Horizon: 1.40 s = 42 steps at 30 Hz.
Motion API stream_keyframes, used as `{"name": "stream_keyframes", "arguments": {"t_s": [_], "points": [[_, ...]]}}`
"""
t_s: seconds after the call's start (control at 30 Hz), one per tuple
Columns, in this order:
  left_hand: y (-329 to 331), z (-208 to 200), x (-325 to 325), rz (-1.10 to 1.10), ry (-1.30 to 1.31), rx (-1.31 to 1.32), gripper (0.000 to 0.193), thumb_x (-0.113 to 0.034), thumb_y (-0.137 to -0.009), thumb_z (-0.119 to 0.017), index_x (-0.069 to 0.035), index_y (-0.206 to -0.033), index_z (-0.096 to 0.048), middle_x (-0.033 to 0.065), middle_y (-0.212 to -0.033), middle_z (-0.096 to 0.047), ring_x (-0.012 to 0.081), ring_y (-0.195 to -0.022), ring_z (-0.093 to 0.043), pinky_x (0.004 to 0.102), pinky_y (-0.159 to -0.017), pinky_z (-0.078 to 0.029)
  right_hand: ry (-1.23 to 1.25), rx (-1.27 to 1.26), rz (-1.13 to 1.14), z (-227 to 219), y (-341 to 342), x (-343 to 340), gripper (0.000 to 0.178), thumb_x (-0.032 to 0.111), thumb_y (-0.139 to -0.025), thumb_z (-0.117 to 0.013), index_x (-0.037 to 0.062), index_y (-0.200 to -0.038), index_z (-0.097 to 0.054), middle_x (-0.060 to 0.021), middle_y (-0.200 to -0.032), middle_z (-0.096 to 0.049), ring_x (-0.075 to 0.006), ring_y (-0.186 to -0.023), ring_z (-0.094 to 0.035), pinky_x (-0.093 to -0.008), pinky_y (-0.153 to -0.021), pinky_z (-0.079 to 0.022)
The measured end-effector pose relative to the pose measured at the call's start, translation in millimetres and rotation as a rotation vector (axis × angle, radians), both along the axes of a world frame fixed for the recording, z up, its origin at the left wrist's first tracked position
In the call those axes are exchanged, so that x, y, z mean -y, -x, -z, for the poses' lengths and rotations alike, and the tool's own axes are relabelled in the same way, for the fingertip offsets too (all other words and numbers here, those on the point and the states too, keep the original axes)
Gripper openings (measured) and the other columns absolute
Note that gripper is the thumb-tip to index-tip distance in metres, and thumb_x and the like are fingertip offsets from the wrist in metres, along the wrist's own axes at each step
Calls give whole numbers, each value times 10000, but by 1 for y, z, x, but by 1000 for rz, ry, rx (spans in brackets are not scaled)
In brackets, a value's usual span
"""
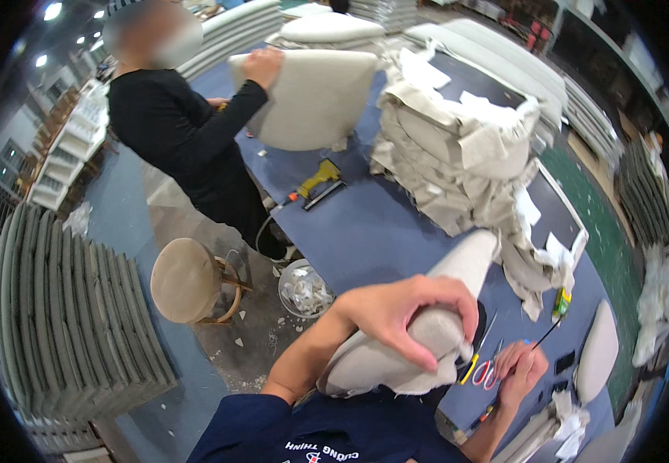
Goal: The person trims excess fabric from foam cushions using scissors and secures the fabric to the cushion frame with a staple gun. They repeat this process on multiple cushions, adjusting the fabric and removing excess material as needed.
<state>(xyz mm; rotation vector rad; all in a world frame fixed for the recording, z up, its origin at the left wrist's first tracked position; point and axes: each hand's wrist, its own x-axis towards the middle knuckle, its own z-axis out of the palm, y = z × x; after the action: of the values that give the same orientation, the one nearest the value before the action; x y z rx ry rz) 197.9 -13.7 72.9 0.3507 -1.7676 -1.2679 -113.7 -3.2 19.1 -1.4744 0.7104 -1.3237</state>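
Navy shirt (261,428) sits nearest us, below the left fingers. From the left, we log a stack of grey pads (87,309) far out from the left fingers, then a round stool (184,282), closer to them. Beyond the stool a co-worker (184,116) in black steadies a pale panel (311,100) upright, well ahead of our fingers. A bin (287,297) of scraps lies left of our left fingers; a yellow staple gun (320,179) rests on the blue table (342,247), ahead of them.

We find the beige upholstered piece (388,366) directly under the left hand (408,312), thumb and fingers curled and clamped on its rounded end. Its long axis appears to run from lower left to upper right beneath those fingers; the hand hides part of it. The left is the nearer hand, in contact.

Ahead of both hands we record a heap of beige fabric (442,166). Red-handled scissors (479,376) lie between the hands. The right hand (521,369), apart from the piece on its right, has fingers bunched on a thin dark rod (548,332). Right of those fingers rests a pale cushion (598,351).
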Motion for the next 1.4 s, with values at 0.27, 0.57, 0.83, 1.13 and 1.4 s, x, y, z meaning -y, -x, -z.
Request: {"name": "stream_keyframes", "arguments": {"t_s": [0.27, 0.57, 0.83, 1.13, 1.4], "points": [[27, 7, -59, 94, -188, -193, 285, -227, -984, -683, 22, -1123, -688, 126, -1124, -689, 289, -1095, -618, 440, -1017, -458, 103, -211, -141, -67, -151, 89, 204, 208, -1041, -626, 10, -1015, -670, 73, -745, -492, -29, -672, -414, -211, -588, -314], [25, 17, -84, -22, -323, -282, 155, 38, -959, -607, 72, -1037, -736, 175, -1054, -743, 296, -1059, -692, 414, -991, -509, -90, -236, -347, -43, -123, 72, 234, 224, -963, -713, -5, -914, -710, 34, -812, -598, -41, -701, -461, -217, -623, -353], [27, 11, -8, -816, 39, -147, 506, 141, -922, -427, 49, -1410, -523, 189, -1440, -580, 255, -1326, -570, 378, -1134, -420, -141, -77, -273, -38, -115, 88, 170, 150, -963, -728, -13, -1009, -742, 59, -795, -653, 3, -682, -504, -184, -594, -378], [43, 8, 30, -868, 337, 280, 681, 143, -887, -410, 38, -1555, -324, 235, -1521, -497, 352, -1363, -549, 392, -1152, -397, -148, -61, -344, -35, -130, 107, 181, 174, -989, -713, -4, -1009, -733, 47, -777, -649, -18, -657, -502, -201, -578, -391], [1, -47, -76, -505, 376, 587, 702, -44, -785, -745, 18, -1439, -498, 209, -1411, -585, 403, -1299, -577, 466, -1111, -446, -78, 8, -420, -23, -155, 147, 233, 232, -995, -707, 38, -877, -658, 79, -705, -540, -24, -642, -450, -234, -566, -377]]}}
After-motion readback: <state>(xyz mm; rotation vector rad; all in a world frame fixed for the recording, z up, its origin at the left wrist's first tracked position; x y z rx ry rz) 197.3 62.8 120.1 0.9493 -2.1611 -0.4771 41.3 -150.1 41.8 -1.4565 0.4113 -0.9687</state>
